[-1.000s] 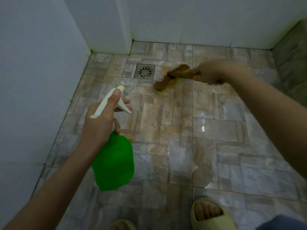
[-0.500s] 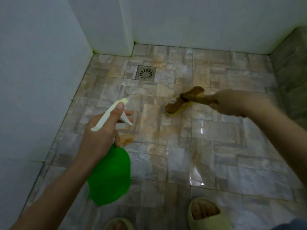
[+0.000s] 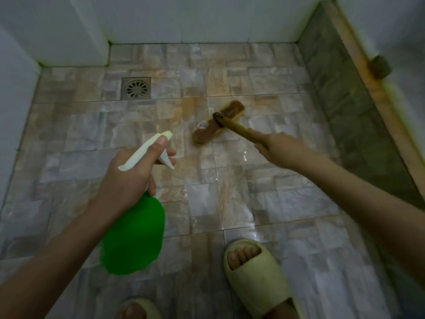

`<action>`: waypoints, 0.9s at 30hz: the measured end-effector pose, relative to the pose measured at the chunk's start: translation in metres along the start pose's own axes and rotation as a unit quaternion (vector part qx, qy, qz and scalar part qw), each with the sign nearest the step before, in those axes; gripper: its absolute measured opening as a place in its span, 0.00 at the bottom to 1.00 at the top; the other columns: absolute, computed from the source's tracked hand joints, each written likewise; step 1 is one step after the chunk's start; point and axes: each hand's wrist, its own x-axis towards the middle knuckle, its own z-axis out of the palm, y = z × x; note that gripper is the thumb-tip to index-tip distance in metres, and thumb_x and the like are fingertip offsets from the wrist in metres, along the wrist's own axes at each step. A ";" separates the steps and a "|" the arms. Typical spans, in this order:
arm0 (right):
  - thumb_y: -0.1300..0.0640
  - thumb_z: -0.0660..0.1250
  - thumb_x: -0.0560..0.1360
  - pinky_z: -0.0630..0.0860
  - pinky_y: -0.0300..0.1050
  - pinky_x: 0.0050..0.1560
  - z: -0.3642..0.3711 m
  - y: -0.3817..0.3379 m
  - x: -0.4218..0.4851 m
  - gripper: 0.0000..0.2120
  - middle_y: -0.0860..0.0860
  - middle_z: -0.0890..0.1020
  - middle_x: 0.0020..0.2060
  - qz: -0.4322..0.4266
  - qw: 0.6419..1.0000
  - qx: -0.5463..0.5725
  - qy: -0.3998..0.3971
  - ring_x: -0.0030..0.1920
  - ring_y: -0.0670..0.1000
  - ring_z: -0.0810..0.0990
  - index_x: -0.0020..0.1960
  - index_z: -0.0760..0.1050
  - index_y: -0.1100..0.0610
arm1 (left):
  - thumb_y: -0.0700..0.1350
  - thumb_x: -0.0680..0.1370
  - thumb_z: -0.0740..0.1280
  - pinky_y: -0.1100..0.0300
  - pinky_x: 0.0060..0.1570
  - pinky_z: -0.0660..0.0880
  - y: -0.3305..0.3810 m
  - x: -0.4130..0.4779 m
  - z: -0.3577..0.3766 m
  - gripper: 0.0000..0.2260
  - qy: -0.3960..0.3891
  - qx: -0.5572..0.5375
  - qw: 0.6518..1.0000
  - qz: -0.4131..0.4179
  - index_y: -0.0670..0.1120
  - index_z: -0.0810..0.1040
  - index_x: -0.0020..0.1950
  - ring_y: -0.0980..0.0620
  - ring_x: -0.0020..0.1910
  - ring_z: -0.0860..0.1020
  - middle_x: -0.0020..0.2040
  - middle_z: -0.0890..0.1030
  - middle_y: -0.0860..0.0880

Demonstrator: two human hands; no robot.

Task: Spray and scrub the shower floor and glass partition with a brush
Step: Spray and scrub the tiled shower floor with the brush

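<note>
At the far left, well this side of the drain (image 3: 136, 88), the person's left hand (image 3: 128, 180) is wrapped round the neck of a green spray bottle (image 3: 135, 233). The thumb lies along the top of the white sprayer head and the fingers curl at the trigger. The nozzle points away from the person and to the right of the drain, roughly toward the brush.

The brush (image 3: 218, 124) lies on the shower floor (image 3: 230, 203), to the right of the drain and somewhat nearer the person. Its head rests bristles-down, its long axis running diagonally from near-left to far-right. The handle leaves the middle of the head and slants back and right into the right hand (image 3: 282, 148), which is closed round it; blur hides how each finger lies.

The right hand is plainly the one that works the brush, and the likely stroke runs along the handle's line, pushing toward the drain side or pulling back toward the slipper (image 3: 257, 282). Wet sheen lies on the tiles just this side of the head. Farthest right of the drain rises a dark tiled kerb (image 3: 345, 100); no glass partition can be made out.
</note>
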 end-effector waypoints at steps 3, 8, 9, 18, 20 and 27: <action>0.48 0.53 0.82 0.72 0.47 0.48 -0.031 0.028 -0.009 0.23 0.54 0.79 0.57 0.015 0.996 -0.052 -0.064 0.48 0.53 0.77 0.75 0.55 0.38 | 0.66 0.76 0.61 0.57 0.31 0.73 0.005 0.007 0.011 0.15 -0.015 -0.005 1.000 0.010 0.63 0.85 0.40 0.34 0.37 0.82 0.49 0.87 0.57; 0.50 0.55 0.82 0.70 0.43 0.46 -0.045 0.060 -0.044 0.22 0.54 0.80 0.55 0.102 0.988 -0.069 -0.099 0.44 0.53 0.77 0.75 0.61 0.42 | 0.67 0.77 0.62 0.54 0.33 0.72 0.012 0.020 0.026 0.13 -0.040 -0.020 0.999 0.023 0.68 0.83 0.40 0.39 0.35 0.82 0.49 0.87 0.55; 0.50 0.55 0.82 0.72 0.44 0.47 -0.035 0.059 -0.030 0.22 0.55 0.80 0.56 0.091 0.993 -0.043 -0.061 0.46 0.54 0.78 0.75 0.59 0.42 | 0.69 0.75 0.62 0.54 0.33 0.72 0.013 0.023 0.029 0.12 -0.047 -0.017 0.998 0.023 0.69 0.83 0.41 0.36 0.35 0.81 0.49 0.87 0.55; 0.53 0.57 0.81 0.68 0.43 0.45 -0.054 0.115 -0.039 0.20 0.53 0.74 0.45 0.165 0.979 -0.059 -0.104 0.48 0.56 0.77 0.73 0.65 0.48 | 0.70 0.74 0.60 0.42 0.36 0.75 0.015 0.042 0.038 0.11 -0.042 -0.027 0.997 0.054 0.73 0.82 0.43 0.31 0.46 0.82 0.47 0.87 0.50; 0.51 0.57 0.81 0.73 0.46 0.47 -0.046 0.120 -0.018 0.21 0.55 0.77 0.45 0.171 0.984 -0.014 -0.053 0.48 0.59 0.79 0.74 0.65 0.47 | 0.67 0.77 0.60 0.46 0.36 0.75 0.013 0.045 0.037 0.11 -0.033 -0.024 0.998 0.055 0.73 0.82 0.42 0.31 0.43 0.82 0.47 0.87 0.52; 0.52 0.59 0.81 0.70 0.44 0.53 -0.056 0.151 0.057 0.22 0.50 0.77 0.51 0.062 0.996 0.055 -0.018 0.49 0.54 0.77 0.73 0.62 0.39 | 0.66 0.79 0.60 0.55 0.34 0.73 0.015 0.038 0.030 0.13 -0.018 -0.023 0.999 0.025 0.69 0.83 0.42 0.50 0.22 0.74 0.45 0.87 0.47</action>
